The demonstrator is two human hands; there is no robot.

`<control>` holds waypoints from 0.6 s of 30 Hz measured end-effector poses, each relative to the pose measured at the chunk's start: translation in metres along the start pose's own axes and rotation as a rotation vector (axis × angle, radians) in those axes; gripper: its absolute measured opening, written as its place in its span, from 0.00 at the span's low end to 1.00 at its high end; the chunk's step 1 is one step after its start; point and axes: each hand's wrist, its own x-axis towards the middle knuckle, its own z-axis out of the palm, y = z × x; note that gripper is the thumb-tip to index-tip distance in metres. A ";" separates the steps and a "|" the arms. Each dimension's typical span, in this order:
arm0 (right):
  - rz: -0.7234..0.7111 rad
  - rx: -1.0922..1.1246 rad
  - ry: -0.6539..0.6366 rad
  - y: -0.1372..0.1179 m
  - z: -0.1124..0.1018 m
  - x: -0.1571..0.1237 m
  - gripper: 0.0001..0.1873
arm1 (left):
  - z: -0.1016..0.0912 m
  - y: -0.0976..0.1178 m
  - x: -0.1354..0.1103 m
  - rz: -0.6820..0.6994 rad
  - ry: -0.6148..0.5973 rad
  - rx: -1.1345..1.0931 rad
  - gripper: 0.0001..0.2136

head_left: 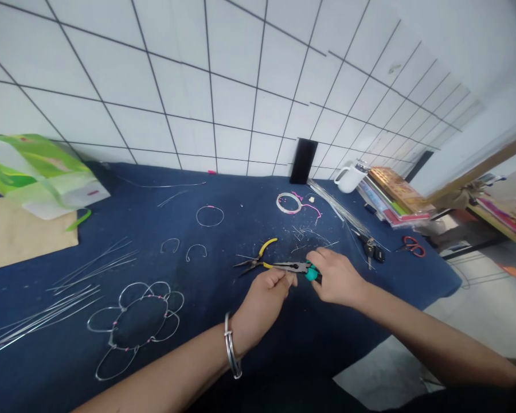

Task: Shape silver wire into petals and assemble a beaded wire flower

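Right hand (pixel 336 278): wrapped around the handles of the teal-handled pliers (pixel 298 267), in front of the person above the desk (pixel 241 192). Left hand (pixel 269 295): fingers curled in at the pliers' nose; cannot tell whether they pinch anything.

Handling (judged): pliers rigid, moderately heavy, best held by the grips, clear of the nose. Wire pieces light and springy, easily bent; take by the thicker outline, not the joins.

Counts, outward:
- Yellow-handled pliers (pixel 266 247): 1, just beyond the left hand.
- Curled wire pieces (pixel 196 246): 2, unjoined at one side.
- Wire ring (pixel 210 225): 1.
- Petalled wire frame (pixel 165 314): 1, six loops around a central ring.
- White ring (pixel 279 203): 1, pink strand beside it.
- Straight wires (pixel 47 315), left: strands overlap, not countable.
- Red-handled scissors (pixel 414 245): 1.
- White mug (pixel 350 178): 1, by the wall.
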 end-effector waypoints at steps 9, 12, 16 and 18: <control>0.040 1.093 -0.504 -0.005 0.007 -0.008 0.07 | -0.015 -0.001 0.009 0.407 -0.132 0.154 0.13; 0.033 1.013 -0.450 -0.005 0.008 -0.007 0.06 | -0.013 -0.002 0.007 0.378 -0.115 0.102 0.12; 0.043 0.392 -0.144 -0.004 0.004 -0.005 0.07 | -0.004 -0.002 0.001 0.127 -0.049 -0.035 0.09; 0.034 0.091 -0.038 -0.004 0.002 -0.003 0.11 | 0.001 0.000 -0.003 -0.037 -0.021 -0.148 0.08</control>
